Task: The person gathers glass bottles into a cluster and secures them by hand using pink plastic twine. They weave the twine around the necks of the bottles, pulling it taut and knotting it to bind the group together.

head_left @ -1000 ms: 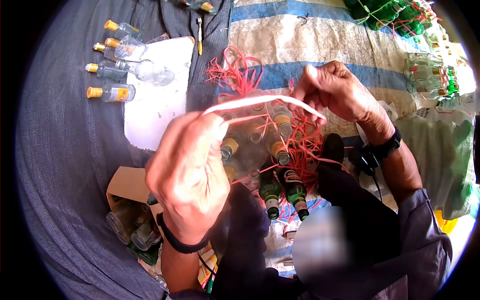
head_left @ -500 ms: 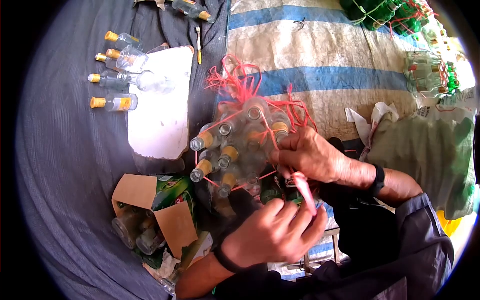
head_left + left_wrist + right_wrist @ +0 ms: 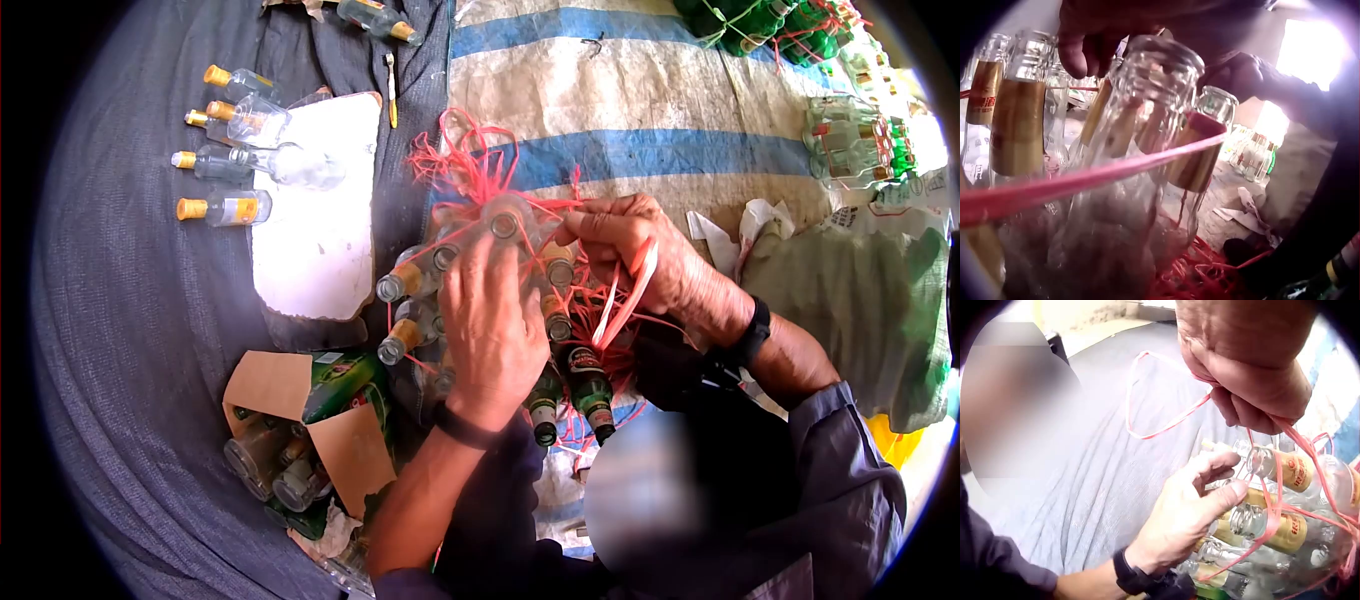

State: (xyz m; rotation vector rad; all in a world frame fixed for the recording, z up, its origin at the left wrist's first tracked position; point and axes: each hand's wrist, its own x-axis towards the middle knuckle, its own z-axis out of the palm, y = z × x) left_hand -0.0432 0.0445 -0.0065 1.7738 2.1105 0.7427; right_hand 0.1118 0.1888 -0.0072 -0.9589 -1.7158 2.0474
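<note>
Two hands: both at the bunch of clear btls (image 3: 404, 284), mid-view; necks point up toward the head cam.
R hand (image 3: 640, 250): grip narrow, fingers curled, pinching red tape (image 3: 1302, 444) near the bunch's R side; a slack loop of it hangs off the hand.
L hand (image 3: 490, 335): grip fairly wide, fingers laid over the necks, thumb apart; no tape seen held in it. Fingertips blurred in head view, so exact contact can't tell.
Red tape: runs round outside of the outer necks on L side & crosses between some btls; more strands heaped beside the bunch.
Progress: looks approx part done. Btls grouped, tape round at least some necks; the length in R hand is loose, w/ no finished knot seen there. Securing that seems left, tho L hand hides the middle.
Green btls: two (image 3: 590, 388) (image 3: 545, 405) lie just beside the bunch, nr the person's legs.
Loose btls (image 3: 238, 208): on dark cloth & white board (image 3: 310, 265), outside the bunch; others in cardboard box (image 3: 352, 455).
Tied bundles: green btls (image 3: 745, 30) w/ string round them, far R.
</note>
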